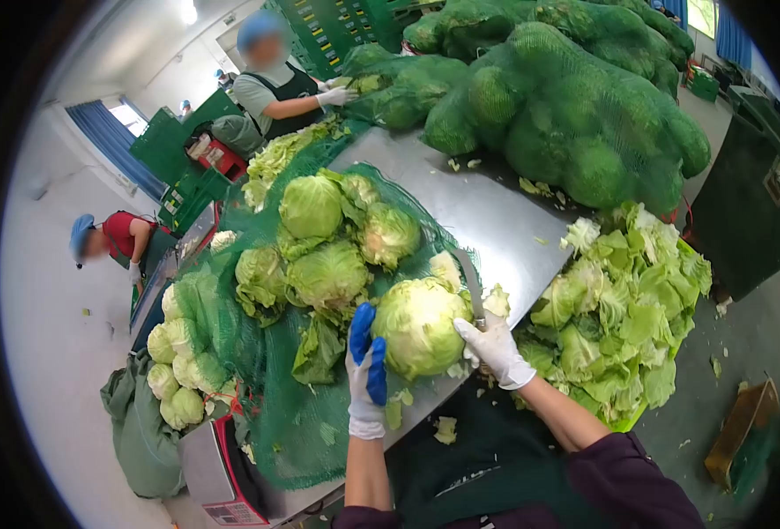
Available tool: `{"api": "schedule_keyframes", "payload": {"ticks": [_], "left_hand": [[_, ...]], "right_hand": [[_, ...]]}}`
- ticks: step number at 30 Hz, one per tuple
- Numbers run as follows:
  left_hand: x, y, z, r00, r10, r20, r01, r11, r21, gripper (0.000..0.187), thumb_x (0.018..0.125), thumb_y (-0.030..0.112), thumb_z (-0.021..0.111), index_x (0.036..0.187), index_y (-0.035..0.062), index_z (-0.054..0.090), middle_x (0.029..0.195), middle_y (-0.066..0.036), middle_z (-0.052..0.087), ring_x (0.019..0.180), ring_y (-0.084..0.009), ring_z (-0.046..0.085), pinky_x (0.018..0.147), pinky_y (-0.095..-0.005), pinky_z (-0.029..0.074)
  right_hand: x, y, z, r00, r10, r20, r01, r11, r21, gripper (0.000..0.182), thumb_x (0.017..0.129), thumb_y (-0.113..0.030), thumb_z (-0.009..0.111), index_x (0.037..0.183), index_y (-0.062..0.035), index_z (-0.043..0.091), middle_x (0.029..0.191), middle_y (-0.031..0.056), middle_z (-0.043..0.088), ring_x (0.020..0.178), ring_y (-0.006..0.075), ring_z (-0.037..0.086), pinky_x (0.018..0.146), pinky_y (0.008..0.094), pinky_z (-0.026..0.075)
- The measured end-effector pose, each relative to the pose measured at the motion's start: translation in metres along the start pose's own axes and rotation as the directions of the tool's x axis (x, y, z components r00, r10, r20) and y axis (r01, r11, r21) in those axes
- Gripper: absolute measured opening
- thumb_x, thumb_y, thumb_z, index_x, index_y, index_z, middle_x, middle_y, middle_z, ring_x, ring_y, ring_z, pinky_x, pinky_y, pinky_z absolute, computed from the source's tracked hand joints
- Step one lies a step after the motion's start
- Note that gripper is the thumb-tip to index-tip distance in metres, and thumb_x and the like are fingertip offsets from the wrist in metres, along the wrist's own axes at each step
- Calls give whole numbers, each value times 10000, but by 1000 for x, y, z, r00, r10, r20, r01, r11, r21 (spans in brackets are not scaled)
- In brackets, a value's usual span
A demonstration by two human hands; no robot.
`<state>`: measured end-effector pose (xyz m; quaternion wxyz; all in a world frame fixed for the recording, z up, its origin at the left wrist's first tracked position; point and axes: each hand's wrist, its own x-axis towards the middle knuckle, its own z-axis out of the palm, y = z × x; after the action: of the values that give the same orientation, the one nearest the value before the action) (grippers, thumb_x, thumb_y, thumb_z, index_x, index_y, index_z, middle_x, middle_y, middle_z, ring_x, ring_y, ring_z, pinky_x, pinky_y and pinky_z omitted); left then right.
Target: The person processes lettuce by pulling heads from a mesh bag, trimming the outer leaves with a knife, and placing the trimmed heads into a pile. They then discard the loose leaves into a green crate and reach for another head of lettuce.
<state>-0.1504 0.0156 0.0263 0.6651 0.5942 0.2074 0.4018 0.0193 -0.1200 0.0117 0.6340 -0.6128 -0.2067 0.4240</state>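
A large pale green cabbage (pixel 421 328) is between my two hands over the metal table's near edge. My left hand (pixel 366 368), in a white glove with blue-coated fingers, presses against its left side. On its right, my right hand (pixel 496 346), in a thin white glove, is closed round a knife (pixel 472 280) whose blade points up and away. Beyond the blade lies a pale cut piece (pixel 445 269). Several whole cabbages (pixel 326 273) rest on green netting (pixel 306 432) to the left.
Full green net sacks (pixel 575 115) lie on the metal table's (pixel 505 225) far side. Loose leaves (pixel 619 309) overflow a container at right. A scale (pixel 222 476) stands at lower left. Co-workers (pixel 275 88) are farther off, one holding a sack. A dark bin (pixel 751 194) stands at right.
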Motion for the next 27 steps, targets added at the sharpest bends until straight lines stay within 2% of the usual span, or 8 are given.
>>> {"api": "schedule_keyframes", "payload": {"ticks": [3,5,8,11,13,15,19,27], "left_hand": [[18,7,1,998,39,-49,-39,999,-5,635,876,207,641,1428,71,359,1352,-103,435,1187,-194,453,1061,-334,331],[32,21,24,993,-106,-42,107,994,14,632,858,214,677,1413,107,396,1310,-106,453,1168,-197,452,1051,-338,350],[58,-21,38,997,-55,-44,67,943,326,633,776,237,758,1346,145,498,1277,-128,438,1195,-237,423,1022,-363,392],[61,-23,64,988,138,63,-137,638,757,633,702,239,784,1286,139,564,1338,-166,415,1216,-311,432,1031,-400,363],[54,-16,88,964,235,124,-232,516,824,628,700,232,782,1281,130,566,1359,-178,431,1254,-326,412,1050,-410,337],[53,-15,94,965,233,122,-231,529,817,623,706,229,775,1282,120,563,1362,-175,444,1265,-328,408,1053,-413,333],[55,-23,89,960,255,114,-243,561,791,649,725,324,753,1300,114,537,1337,-191,484,1244,-357,431,1071,-464,295],[36,-27,93,913,392,113,-304,471,828,637,737,308,747,1263,23,529,1271,-186,548,1217,-323,477,1083,-440,282]], "right_hand": [[15,-19,-20,972,-196,129,186,979,83,469,853,-231,696,1242,-41,517,706,-4,567,461,45,484,390,200,391],[42,-8,-35,966,-145,213,172,978,-118,453,877,-258,659,1241,-33,511,750,69,627,534,171,592,482,287,474],[51,2,-40,835,-535,130,474,579,-663,432,916,-286,581,1242,-15,496,835,179,657,737,351,648,644,398,514],[14,-28,-38,874,-486,16,364,631,-685,432,944,-312,503,1254,-12,487,918,245,635,917,441,596,769,467,491],[6,-29,-35,777,-629,19,382,447,-809,444,951,-308,486,1282,-14,471,933,268,624,875,408,623,756,460,501],[-1,-41,-29,953,-262,-153,-4,495,-869,487,951,-329,481,1316,-10,438,903,260,638,783,388,642,695,448,519],[35,-2,-31,815,-575,-70,189,379,-906,471,961,-340,455,1282,4,451,713,198,646,556,369,619,510,440,513],[127,5,-69,892,-449,-47,228,538,-812,459,932,-395,476,1047,28,614,748,237,649,670,381,645,621,440,522]]}}
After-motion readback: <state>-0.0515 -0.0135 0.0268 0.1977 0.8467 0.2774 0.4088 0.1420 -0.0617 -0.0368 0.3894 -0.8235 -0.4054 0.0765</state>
